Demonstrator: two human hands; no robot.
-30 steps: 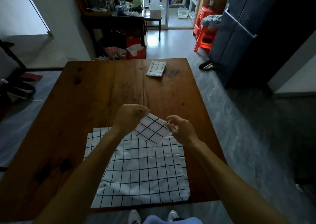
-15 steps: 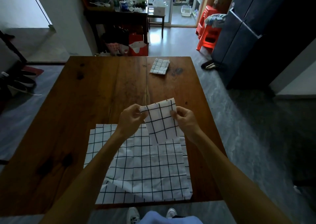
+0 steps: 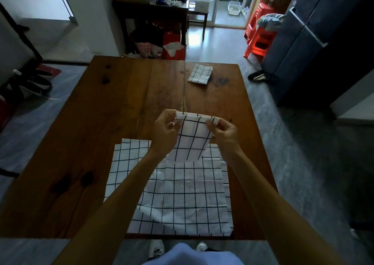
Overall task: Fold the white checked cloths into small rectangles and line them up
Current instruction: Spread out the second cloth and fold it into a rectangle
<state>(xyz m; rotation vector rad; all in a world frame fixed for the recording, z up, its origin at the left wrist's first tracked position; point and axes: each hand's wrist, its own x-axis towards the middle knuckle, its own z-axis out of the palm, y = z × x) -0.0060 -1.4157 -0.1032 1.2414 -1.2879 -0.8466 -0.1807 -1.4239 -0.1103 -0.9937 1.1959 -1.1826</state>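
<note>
A folded white checked cloth (image 3: 191, 141) hangs above the wooden table (image 3: 113, 127). My left hand (image 3: 165, 131) pinches its top left corner and my right hand (image 3: 224, 132) pinches its top right corner; the top edge is turned over. Beneath it, unfolded checked cloths (image 3: 178, 192) lie flat in a loose stack at the table's near edge, partly hidden by my forearms. One small folded checked rectangle (image 3: 200, 74) rests near the far right of the table.
The table's right edge runs close to my right arm, with grey floor beyond. Red plastic stools (image 3: 260, 40) and a dark cabinet (image 3: 315, 42) stand to the far right. A cluttered dark side table (image 3: 153, 7) stands behind the table.
The held cloth went from a tilted piece low over the stack to hanging straight between both hands, lifted higher and further from me. Its top edge is now turned over.
</note>
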